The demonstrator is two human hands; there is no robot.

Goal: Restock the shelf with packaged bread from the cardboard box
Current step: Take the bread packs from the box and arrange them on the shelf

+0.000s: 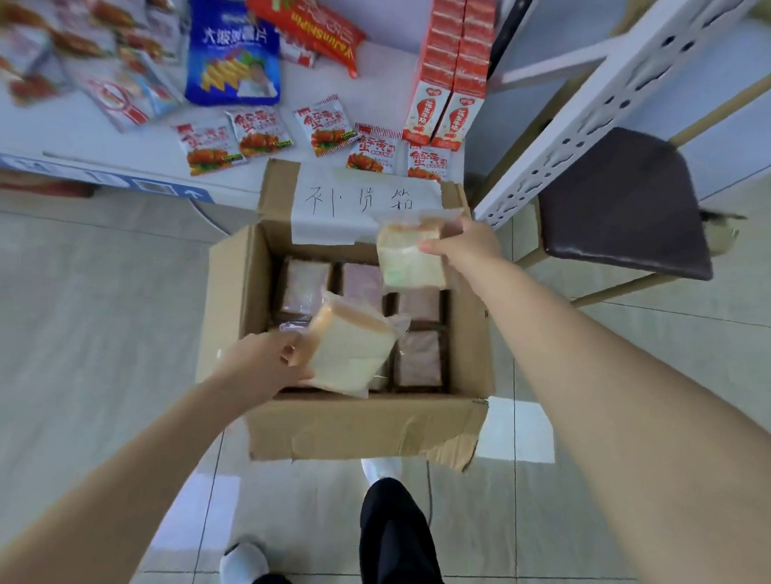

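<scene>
On the tiled floor (85,276), below the person: one cardboard box (349,428), flaps open, a paper label (366,201) with handwritten characters taped to its far flap.

Box contents: wrapped bread packs (418,358) lying flat in rows on the bottom, at least four visible, the rest hidden behind hands and held bread.

Left hand (261,365): closed on one bread pack (349,350), clear-wrapped, pale slices, held tilted above the box's near left part, fingers at its left edge.

Right hand (464,247): closed on a second pack (410,259), gripped by its right edge, held above the box's far right corner, just in front of the label.

Shelf (70,141), beyond the box, white surface: small red-and-white snack sachets (260,131) in a loose row near the front edge; blue snack bag (233,49) behind them; long red bag (306,22) leaning across it; blurred red-printed bags (71,38) at far left; two rows of red-and-white cartons (449,67) on the right side.

Right of the box: white perforated upright (608,98) of a rack, tilted across the view; dark cushioned stool (620,201) just beyond it.

Bottom edge: person's dark trouser leg (399,547) and white shoes (244,568), standing close behind the box.
</scene>
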